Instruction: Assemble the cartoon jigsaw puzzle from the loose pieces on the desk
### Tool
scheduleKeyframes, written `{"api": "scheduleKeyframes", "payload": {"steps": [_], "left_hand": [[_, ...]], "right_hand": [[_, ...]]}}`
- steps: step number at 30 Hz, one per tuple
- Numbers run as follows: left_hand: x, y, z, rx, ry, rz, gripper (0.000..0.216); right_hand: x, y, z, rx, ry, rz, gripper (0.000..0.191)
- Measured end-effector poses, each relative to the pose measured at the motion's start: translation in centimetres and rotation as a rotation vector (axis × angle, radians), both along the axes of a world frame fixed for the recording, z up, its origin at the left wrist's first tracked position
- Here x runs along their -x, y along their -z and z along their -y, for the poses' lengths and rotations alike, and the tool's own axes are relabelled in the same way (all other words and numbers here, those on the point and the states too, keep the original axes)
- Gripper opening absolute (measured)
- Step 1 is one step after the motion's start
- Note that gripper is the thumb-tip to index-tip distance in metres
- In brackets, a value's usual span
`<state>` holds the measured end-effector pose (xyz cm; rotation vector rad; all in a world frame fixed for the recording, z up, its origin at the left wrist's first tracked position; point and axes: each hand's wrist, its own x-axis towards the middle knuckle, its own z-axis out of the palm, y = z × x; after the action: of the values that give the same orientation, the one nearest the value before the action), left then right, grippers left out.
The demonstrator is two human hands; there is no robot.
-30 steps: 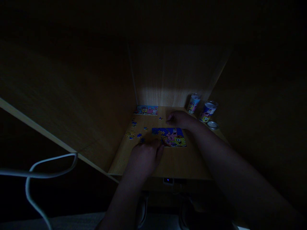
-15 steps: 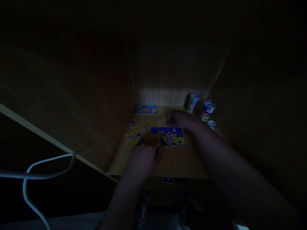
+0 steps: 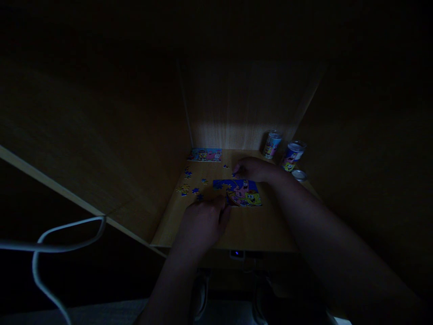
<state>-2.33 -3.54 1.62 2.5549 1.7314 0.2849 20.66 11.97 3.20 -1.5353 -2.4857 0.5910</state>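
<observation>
A partly joined jigsaw puzzle [image 3: 241, 192] with blue, pink and yellow cartoon figures lies on the wooden surface, with a gap at its lower left. My right hand [image 3: 253, 169] is just beyond its far edge, fingertips pinched on a small blue puzzle piece [image 3: 234, 174]. At the near left corner is my left hand [image 3: 204, 220], its fingers curled and closed; whatever they hold is hidden. Loose pieces lie to the left, among them a blue piece [image 3: 195, 191], a yellowish piece [image 3: 204, 181] and a yellow cluster [image 3: 184, 188]. Another piece [image 3: 226, 166] sits farther back.
A finished-looking cartoon puzzle [image 3: 204, 155] lies at the back left. Two printed cans [image 3: 271, 145] [image 3: 292, 155] stand at the back right, with a round lid [image 3: 299, 175] beside them. Wooden panels enclose the dim surface. A white cable [image 3: 72, 222] hangs at the lower left.
My right hand has shifted slightly to the left, and the blue piece at its fingertips shows more clearly. My left hand stays in nearly the same place.
</observation>
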Motion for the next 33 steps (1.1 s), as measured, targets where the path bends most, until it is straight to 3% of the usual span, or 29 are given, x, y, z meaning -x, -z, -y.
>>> {"api": "scheduleKeyframes", "payload": {"steps": [12, 24, 33], "left_hand": [[0.0, -0.1, 0.0, 0.012, 0.009, -0.011, 0.023], [0.1, 0.0, 0.0, -0.007, 0.012, -0.004, 0.021], [0.0, -0.2, 0.1, 0.004, 0.014, 0.016, 0.024]], "right_hand": [[0.2, 0.6, -0.3, 0.059, 0.033, -0.156, 0.018], [0.8, 1.5, -0.8, 0.035, -0.031, -0.326, 0.016], [2.0, -0.3, 1.1, 0.175, -0.176, -0.360, 0.018]]}}
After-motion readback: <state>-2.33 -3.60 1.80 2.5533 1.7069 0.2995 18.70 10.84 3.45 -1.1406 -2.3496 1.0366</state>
